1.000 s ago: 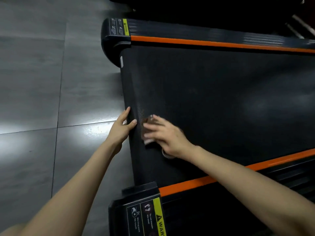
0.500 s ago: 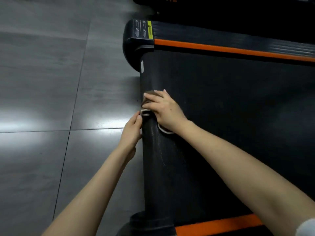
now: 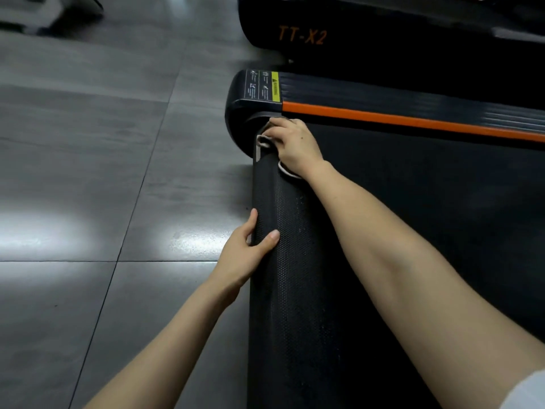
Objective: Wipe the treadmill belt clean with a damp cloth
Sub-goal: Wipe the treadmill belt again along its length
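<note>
Black treadmill belt (image 3: 413,231), right hand (image 3: 295,146) with curled fingers pressing pale cloth (image 3: 263,142) at corner beside orange rail (image 3: 383,119), left hand (image 3: 243,256) gripping belt's rounded end, thumb on top

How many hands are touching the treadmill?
2. The left hand grips the rounded end of the belt, nearer the camera. The right hand holds the cloth on the belt's far corner, beside the orange stripe. None seem hidden.

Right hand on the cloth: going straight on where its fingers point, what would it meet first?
Probably the black rounded plastic corner cap: the right hand, holding the white cloth, has its fingertips nearly at it, though depth is unclear.
</note>
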`<control>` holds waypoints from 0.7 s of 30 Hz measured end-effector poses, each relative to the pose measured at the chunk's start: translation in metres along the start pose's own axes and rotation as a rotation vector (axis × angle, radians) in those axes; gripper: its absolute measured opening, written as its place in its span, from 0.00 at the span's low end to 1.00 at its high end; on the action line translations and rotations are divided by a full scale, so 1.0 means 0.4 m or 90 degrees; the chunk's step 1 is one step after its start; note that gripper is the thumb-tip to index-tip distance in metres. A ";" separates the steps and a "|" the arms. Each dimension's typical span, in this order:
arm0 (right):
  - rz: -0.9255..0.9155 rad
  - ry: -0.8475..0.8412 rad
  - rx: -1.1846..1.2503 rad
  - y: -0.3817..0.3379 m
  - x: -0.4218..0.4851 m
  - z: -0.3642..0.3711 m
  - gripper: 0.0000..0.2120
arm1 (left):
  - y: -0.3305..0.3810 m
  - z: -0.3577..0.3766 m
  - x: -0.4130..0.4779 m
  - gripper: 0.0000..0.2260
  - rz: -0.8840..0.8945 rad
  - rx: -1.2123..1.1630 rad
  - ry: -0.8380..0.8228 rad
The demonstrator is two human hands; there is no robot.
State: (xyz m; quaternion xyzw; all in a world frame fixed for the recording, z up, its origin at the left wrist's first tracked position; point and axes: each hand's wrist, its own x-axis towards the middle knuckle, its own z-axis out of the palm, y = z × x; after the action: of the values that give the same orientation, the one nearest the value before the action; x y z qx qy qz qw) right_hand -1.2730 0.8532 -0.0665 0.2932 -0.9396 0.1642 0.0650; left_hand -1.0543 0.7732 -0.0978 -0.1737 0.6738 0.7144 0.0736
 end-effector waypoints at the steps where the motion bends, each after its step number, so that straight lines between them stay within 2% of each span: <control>1: 0.000 0.002 0.002 -0.002 -0.003 0.000 0.13 | 0.001 0.001 0.002 0.29 0.001 0.000 0.002; 7: -0.044 0.010 0.028 -0.032 -0.143 -0.004 0.14 | 0.008 0.004 -0.011 0.29 -0.041 -0.059 -0.010; 10: -0.037 -0.004 0.052 -0.055 -0.268 -0.024 0.19 | 0.015 0.008 -0.033 0.25 -0.059 -0.066 -0.009; 16: -0.110 -0.017 0.084 -0.126 -0.548 -0.087 0.16 | 0.020 0.010 -0.085 0.18 -0.127 -0.071 0.004; 18: -0.165 -0.046 0.106 -0.156 -0.651 -0.103 0.18 | 0.028 0.017 -0.092 0.20 -0.127 -0.067 0.014; 21: -0.259 -0.131 0.101 -0.162 -0.788 -0.132 0.16 | 0.044 0.038 -0.101 0.27 -0.100 -0.005 0.005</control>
State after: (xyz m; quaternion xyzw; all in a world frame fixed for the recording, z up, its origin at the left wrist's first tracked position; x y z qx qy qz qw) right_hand -0.9763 0.9884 -0.0682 0.4960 -0.8470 0.1899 -0.0227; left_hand -1.0249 0.7919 -0.0668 -0.2294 0.6556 0.7083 0.1259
